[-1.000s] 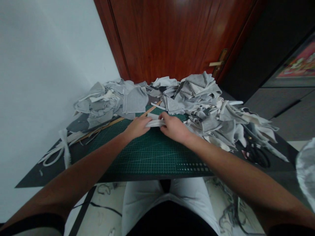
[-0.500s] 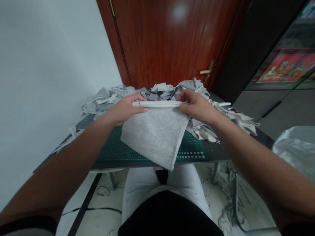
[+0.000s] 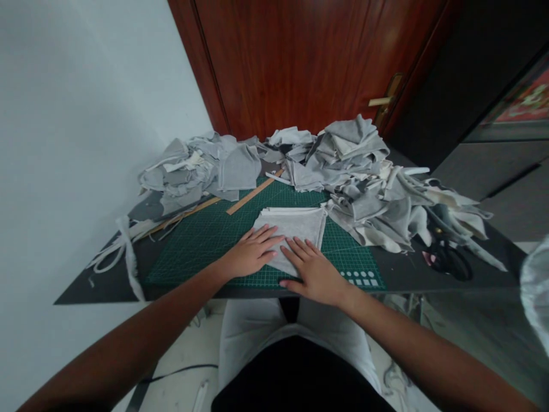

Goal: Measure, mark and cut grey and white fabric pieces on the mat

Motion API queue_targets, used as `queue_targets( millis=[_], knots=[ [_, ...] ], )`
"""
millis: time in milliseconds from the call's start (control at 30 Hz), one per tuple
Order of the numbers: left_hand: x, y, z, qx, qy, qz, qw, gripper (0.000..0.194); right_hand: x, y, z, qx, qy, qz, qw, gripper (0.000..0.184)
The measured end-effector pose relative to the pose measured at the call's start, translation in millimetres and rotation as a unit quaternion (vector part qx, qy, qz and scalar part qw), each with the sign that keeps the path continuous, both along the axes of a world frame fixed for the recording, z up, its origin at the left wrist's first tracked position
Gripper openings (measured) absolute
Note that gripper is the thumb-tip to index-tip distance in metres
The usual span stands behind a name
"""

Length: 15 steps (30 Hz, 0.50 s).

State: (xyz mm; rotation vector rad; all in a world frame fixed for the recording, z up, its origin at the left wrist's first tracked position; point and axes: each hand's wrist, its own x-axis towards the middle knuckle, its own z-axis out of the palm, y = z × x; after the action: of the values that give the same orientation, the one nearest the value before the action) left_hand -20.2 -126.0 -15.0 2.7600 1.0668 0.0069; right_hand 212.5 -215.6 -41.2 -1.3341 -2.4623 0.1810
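A grey fabric piece (image 3: 294, 220) lies spread on the green cutting mat (image 3: 193, 252), its folded, pale edge on the far side. My left hand (image 3: 253, 250) rests on the left part of the cloth with its fingers stretched out. Flat on the nearer right part is my right hand (image 3: 315, 273), fingers spread and thumb out to the left. The fingertips of both hands nearly meet in the middle. Part of the cloth is hidden under the hands. Beyond it, a wooden ruler (image 3: 254, 193) lies slanted across the mat.
Heaps of grey fabric scraps lie at the back left (image 3: 238, 166) and along the right (image 3: 377, 200). Black-handled scissors (image 3: 450, 260) sit at the right of the dark table (image 3: 412, 274). White strips (image 3: 128, 257) hang near the left edge. A door (image 3: 283, 63) stands behind.
Both hands lifted the fabric by its folded edge, letting it hang toward me, then laid it on the mat. They have let go of the edge and now lie flat on the cloth.
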Motion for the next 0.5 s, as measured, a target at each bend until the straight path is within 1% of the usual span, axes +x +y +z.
queue_targets(
  millis=[33, 100, 133, 167, 233, 267, 300, 333, 400, 433, 467, 500],
  knots=[
    [-3, 1, 3.8, -0.011, 0.011, -0.015, 1.0, 0.064, 4, -1, -1.1, 0.007, 0.005, 0.006, 1.0, 0.077],
    [-6, -3, 11.3, -0.021, 0.027, -0.044, 0.998, 0.083, 12, -4, -4.3, 0.027, 0.017, 0.013, 0.999, 0.06],
    [-7, -7, 14.2, -0.016, 0.029, -0.054, 0.998, 0.085, 15, -6, -6.1, 0.038, 0.022, 0.014, 0.999, 0.051],
    [-7, -12, 16.2, -0.003, 0.024, -0.059, 0.998, 0.079, 18, -7, -7.2, 0.049, 0.028, 0.013, 0.998, 0.045],
    [-4, -25, 18.7, 0.039, 0.01, -0.059, 0.997, 0.051, 22, -10, -4.5, 0.056, 0.048, -0.005, 0.997, 0.037],
    [-1, -31, 19.8, 0.058, 0.004, -0.057, 0.997, 0.041, 23, -11, 0.5, 0.048, 0.067, -0.023, 0.996, 0.033],
    [1, -36, 21.7, 0.071, -0.003, -0.055, 0.996, 0.035, 24, -12, 8.1, 0.032, 0.095, -0.045, 0.994, 0.029],
    [4, -40, 24.9, 0.074, -0.014, -0.05, 0.996, 0.034, 24, -12, 18.1, 0.013, 0.132, -0.071, 0.989, 0.026],
    [9, -43, 36.8, 0.043, -0.064, -0.02, 0.997, 0.033, 25, -10, 42.1, -0.032, 0.236, -0.116, 0.964, 0.022],
    [11, -43, 46.0, 0.01, -0.101, 0.0, 0.995, 0.03, 27, -9, 54.0, -0.051, 0.302, -0.132, 0.943, 0.021],
    [12, -40, 57.3, -0.032, -0.143, 0.023, 0.989, 0.023, 29, -7, 64.6, -0.064, 0.376, -0.148, 0.912, 0.022],
    [13, -37, 70.2, -0.081, -0.182, 0.041, 0.979, 0.016, 31, -5, 73.1, -0.07, 0.455, -0.167, 0.872, 0.025]
  ],
)
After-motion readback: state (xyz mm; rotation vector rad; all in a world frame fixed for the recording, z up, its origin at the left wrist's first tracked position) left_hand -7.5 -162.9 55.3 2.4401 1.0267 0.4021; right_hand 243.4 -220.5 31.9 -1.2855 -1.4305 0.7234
